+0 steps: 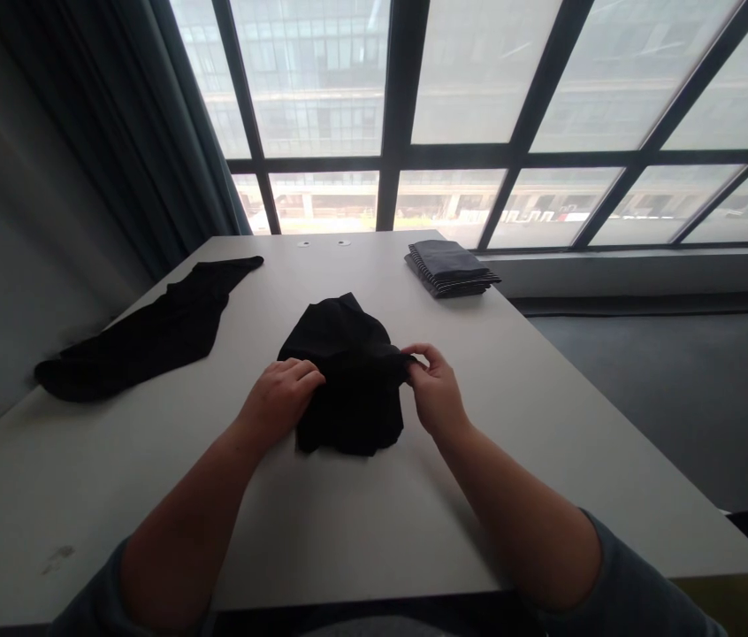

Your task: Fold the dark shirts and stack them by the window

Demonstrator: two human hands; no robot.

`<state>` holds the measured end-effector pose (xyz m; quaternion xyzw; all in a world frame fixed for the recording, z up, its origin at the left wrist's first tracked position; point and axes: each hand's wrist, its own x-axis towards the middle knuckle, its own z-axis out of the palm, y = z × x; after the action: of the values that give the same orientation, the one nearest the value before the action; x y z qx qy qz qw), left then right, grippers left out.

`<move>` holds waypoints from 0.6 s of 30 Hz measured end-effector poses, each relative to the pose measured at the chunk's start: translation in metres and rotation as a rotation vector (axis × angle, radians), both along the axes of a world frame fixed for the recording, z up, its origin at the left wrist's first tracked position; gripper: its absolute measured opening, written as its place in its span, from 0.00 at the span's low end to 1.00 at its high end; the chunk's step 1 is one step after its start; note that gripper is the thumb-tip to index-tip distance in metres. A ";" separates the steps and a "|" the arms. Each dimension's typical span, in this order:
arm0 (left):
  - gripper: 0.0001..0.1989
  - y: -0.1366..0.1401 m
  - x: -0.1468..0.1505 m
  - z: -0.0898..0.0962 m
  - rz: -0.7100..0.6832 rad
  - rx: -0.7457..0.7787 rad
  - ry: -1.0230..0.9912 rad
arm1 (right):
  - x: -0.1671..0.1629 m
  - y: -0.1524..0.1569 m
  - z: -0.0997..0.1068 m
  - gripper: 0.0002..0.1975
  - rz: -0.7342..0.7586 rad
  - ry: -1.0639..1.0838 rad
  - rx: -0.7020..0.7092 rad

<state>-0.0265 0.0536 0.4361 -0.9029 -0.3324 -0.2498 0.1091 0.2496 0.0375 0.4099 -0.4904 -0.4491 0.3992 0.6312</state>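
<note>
A piece of black cloth (351,416) lies crumpled in the middle of the white table, its far part spread on the surface and a fold raised across it. My left hand (285,389) is closed on the fold's left end, fingers curled over the fabric. At the right end, my right hand (433,385) pinches the edge of the same cloth between thumb and fingers. Whether the cloth is a garment, and of which kind, I cannot tell. Both forearms reach in from the near side.
Another black cloth (155,332) lies stretched out along the table's left edge. A stack of folded grey and striped cloths (450,267) sits at the far right of the white table (513,495). Beyond are large windows (457,71) and a dark curtain (128,106).
</note>
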 end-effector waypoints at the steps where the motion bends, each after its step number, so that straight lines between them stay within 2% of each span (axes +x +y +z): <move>1: 0.09 -0.001 0.001 0.001 -0.006 0.026 -0.012 | 0.000 -0.002 0.001 0.12 -0.044 -0.110 0.054; 3: 0.09 -0.004 0.004 0.003 -0.031 0.091 -0.068 | -0.001 -0.007 0.006 0.10 -0.139 -0.361 0.232; 5: 0.08 -0.010 0.007 0.006 -0.064 0.156 -0.156 | -0.004 -0.016 0.014 0.10 -0.144 -0.579 0.454; 7: 0.08 -0.016 0.011 0.008 -0.087 0.198 -0.244 | -0.007 -0.026 0.023 0.13 -0.006 -0.701 0.639; 9: 0.08 -0.020 0.013 0.009 -0.096 0.217 -0.305 | -0.010 -0.034 0.030 0.14 0.170 -0.748 0.756; 11: 0.07 -0.022 0.014 0.008 -0.096 0.229 -0.326 | -0.010 -0.040 0.034 0.15 0.286 -0.777 0.832; 12: 0.06 -0.022 0.014 0.007 -0.087 0.233 -0.328 | -0.010 -0.042 0.035 0.17 0.296 -0.799 0.858; 15: 0.06 -0.022 0.015 0.006 -0.027 0.249 -0.328 | -0.009 -0.046 0.035 0.26 0.175 -0.890 0.896; 18: 0.12 -0.021 0.015 0.007 -0.003 0.246 -0.320 | -0.012 -0.048 0.031 0.20 0.136 -0.957 0.890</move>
<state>-0.0112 0.0325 0.4429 -0.8320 -0.3111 -0.4292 0.1640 0.2376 -0.0105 0.4409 -0.2763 -0.8326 -0.0480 0.4776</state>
